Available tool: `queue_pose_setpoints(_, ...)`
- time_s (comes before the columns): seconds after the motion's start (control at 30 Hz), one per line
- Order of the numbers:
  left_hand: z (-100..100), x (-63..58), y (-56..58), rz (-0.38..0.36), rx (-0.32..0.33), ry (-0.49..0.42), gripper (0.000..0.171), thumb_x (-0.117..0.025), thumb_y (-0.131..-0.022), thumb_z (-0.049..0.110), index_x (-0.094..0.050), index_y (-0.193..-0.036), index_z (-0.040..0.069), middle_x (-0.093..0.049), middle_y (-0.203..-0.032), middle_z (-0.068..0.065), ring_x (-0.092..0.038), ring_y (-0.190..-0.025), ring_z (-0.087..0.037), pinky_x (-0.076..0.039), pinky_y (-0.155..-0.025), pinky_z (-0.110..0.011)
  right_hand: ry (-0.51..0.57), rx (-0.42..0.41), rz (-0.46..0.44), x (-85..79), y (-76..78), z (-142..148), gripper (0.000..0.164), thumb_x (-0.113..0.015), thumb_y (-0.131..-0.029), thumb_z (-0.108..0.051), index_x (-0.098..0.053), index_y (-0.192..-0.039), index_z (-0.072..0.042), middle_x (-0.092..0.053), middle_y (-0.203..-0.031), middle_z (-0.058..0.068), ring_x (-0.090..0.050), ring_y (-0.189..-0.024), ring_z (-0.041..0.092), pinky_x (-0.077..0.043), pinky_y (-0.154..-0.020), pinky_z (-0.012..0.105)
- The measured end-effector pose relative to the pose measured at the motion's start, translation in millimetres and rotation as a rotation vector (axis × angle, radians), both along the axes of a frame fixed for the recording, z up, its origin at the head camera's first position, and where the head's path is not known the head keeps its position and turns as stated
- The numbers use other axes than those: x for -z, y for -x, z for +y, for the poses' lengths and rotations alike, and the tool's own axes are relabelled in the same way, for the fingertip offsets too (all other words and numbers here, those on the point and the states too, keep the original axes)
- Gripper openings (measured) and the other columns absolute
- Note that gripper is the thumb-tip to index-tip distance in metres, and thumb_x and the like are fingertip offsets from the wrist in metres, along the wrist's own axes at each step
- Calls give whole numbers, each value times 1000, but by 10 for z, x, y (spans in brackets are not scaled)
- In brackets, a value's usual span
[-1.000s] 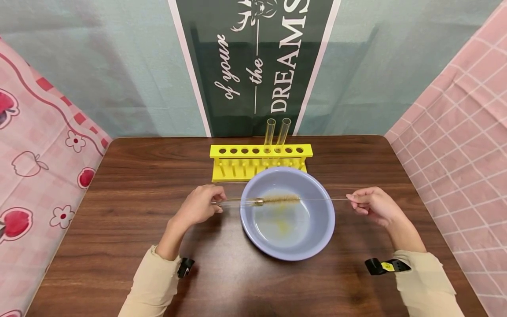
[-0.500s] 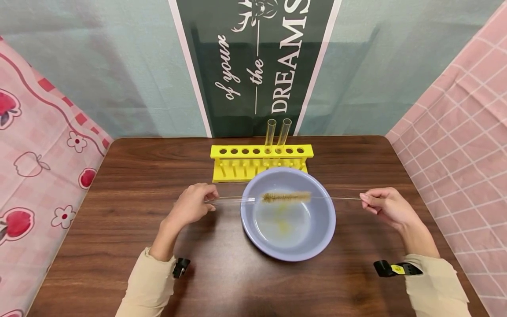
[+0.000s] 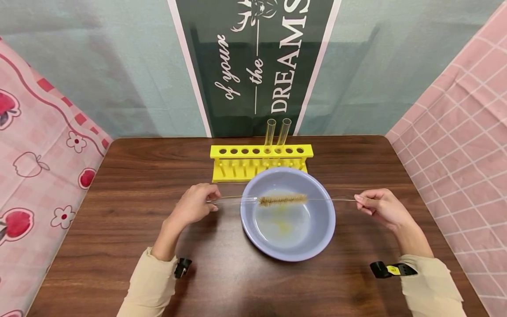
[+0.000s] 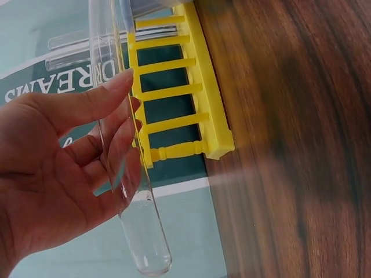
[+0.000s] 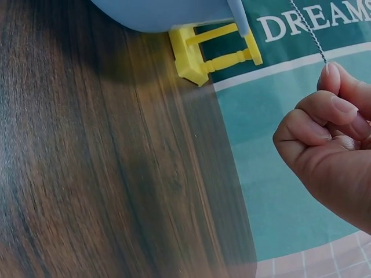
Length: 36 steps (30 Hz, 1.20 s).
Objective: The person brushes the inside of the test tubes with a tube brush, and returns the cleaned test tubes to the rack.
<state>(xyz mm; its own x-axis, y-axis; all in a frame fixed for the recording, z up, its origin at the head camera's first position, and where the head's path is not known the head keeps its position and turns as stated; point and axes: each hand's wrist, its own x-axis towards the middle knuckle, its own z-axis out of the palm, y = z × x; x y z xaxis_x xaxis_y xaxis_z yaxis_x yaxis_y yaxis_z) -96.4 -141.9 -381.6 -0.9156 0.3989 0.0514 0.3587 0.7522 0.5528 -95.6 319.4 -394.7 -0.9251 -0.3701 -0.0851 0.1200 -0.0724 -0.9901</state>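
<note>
In the head view my left hand (image 3: 194, 203) grips a clear glass test tube (image 3: 237, 200), held level with its mouth over the basin's left side. The left wrist view shows thumb and fingers round the tube (image 4: 145, 237), rounded closed end downward. My right hand (image 3: 383, 208) pinches the thin wire handle (image 3: 340, 200) of a test tube brush. That wire is twisted metal (image 5: 310, 32) between thumb and forefinger in the right wrist view. Its tan bristle head (image 3: 283, 200) lies in line with the tube, its left end right at the mouth.
A lavender basin (image 3: 325, 220) with yellowish liquid in the bottom stands under the brush. Behind it is a yellow test tube rack (image 3: 222, 176), partly hidden by the basin. Two glass test tubes (image 3: 270, 132) stand upright in the rack. The wooden table (image 3: 138, 167) meets hanging cloths at its sides.
The brush's bristles were partly inside the tube mouth, then came out as both hands drew apart. Since then the right hand has moved slightly left, bringing the bristles back to the mouth.
</note>
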Motion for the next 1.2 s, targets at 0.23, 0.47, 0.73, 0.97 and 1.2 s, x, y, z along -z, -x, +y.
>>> queue_pose_setpoints(0.23,21,5,11,-2,-1,10,23,-77,-67,-1,-62,-79,11,-61,-79,-2,-57,-76,-18,-46,-69,-35,29,5,0,10,7,-18,32,-42,-90,11,-63,-69,-1,-53,-62,-2,-28,-50,17,-14,-51,33)
queue_pose_setpoints(0.47,24,5,12,-2,-1,5,22,-77,-67,-1,-62,-79,11,-60,-78,-2,-56,-75,-17,-45,-68,-35,50,12,10,12,-3,6,33,-41,-90,12,-62,-69,-1,-52,-61,-2,-27,-50,18,-14,-51,33)
queue_pose_setpoints(0.73,55,17,14,12,18,-1,22,-77,-66,-1,-62,-77,11,-59,-76,-2,-54,-72,-17,-44,-66,-34,43,3,12,58,7,-38,32,-42,-90,10,-63,-69,-2,-52,-61,-3,-28,-50,16,-15,-51,33)
queue_pose_setpoints(0.97,39,28,7,33,30,-43,23,-77,-66,-2,-60,-76,10,-59,-75,-2,-54,-70,-16,-45,-64,-33,-21,12,-10,81,9,-70,30,-46,-90,7,-62,-68,-3,-52,-61,-3,-36,-49,11,-15,-51,34)
queue_pose_setpoints(1.2,29,27,10,50,40,-60,25,-76,-65,-5,-59,-74,10,-58,-74,-2,-54,-68,-16,-45,-63,-33,-50,0,-11,60,3,-97,30,-47,-90,8,-65,-70,-5,-55,-62,-2,-40,-51,7,-18,-49,32)
